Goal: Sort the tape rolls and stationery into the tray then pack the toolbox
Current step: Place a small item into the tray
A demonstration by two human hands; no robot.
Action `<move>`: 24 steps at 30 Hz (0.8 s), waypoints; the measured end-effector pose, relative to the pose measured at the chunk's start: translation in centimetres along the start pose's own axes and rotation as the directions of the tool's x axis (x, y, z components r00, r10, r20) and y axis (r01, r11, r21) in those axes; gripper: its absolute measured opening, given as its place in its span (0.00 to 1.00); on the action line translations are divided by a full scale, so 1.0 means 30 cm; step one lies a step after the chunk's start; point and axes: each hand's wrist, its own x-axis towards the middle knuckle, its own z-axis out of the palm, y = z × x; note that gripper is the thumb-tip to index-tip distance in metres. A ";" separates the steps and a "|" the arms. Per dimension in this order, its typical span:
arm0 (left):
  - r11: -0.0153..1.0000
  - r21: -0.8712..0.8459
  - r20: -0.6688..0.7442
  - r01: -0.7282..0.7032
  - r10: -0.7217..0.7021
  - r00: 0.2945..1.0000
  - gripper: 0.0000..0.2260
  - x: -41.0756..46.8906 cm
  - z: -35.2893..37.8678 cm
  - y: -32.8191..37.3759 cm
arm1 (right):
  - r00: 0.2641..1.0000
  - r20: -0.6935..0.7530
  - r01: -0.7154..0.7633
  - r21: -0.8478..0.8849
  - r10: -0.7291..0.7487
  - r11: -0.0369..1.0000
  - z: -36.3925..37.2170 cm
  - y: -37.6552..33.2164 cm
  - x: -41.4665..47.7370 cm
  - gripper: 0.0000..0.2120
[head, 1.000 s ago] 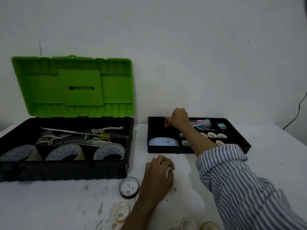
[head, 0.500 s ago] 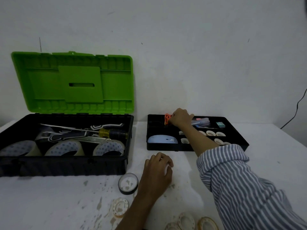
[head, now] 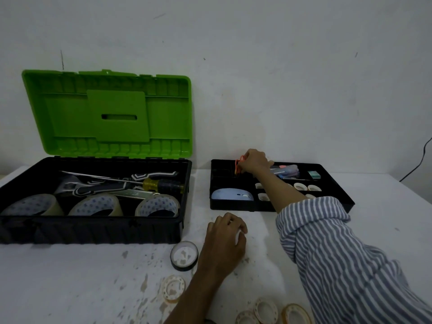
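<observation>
**Now the orange bands hang over the tray's back corner**

Right, your right hand [head: 254,161] is pinching what look like thin orange rubber bands [head: 239,165] over the back-left compartments of the black plastic divided tray [head: 233,208]. Over the last second that hand has hardly shifted. The orange loops, though, have come out from behind your fingers and now poke up at the tray's back rim. I'd judge you're picking their slot, not yet letting go.

Your left hand [head: 225,239] hasn't moved. It rests on the white table [head: 70,288] in front of the tray, fingers loosely curled, nothing visibly in them.

Plenty is waiting. The black-rimmed tape roll [head: 184,255] sits just beside that hand, and small clear tape rolls [head: 173,288] lie along the near edge. The green-lidded black toolbox [head: 93,230] stands open on the left, with big patterned tape rolls [head: 156,205] inside. So the sorting is partway done, and the tray isn't in the box yet.
</observation>
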 end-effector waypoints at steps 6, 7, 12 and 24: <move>1.000 -0.016 0.010 0.004 -0.004 1.000 0.17 0.001 0.003 -0.005 | 0.999 0.034 -0.010 -0.081 0.013 0.997 0.006 0.021 0.040 0.22; 1.000 -0.018 0.014 0.008 -0.008 1.000 0.16 0.001 0.002 -0.005 | 1.000 0.015 0.006 -0.110 -0.004 0.994 0.007 0.024 0.041 0.23; 1.000 -0.003 0.016 0.011 -0.011 1.000 0.10 0.001 -0.002 -0.002 | 0.993 -0.043 0.090 -0.283 -0.106 0.955 -0.005 0.026 0.026 0.25; 1.000 -0.021 0.009 0.013 -0.013 1.000 0.10 0.003 -0.004 -0.006 | 0.963 0.036 0.263 -0.327 -0.266 0.908 -0.011 0.061 -0.040 0.18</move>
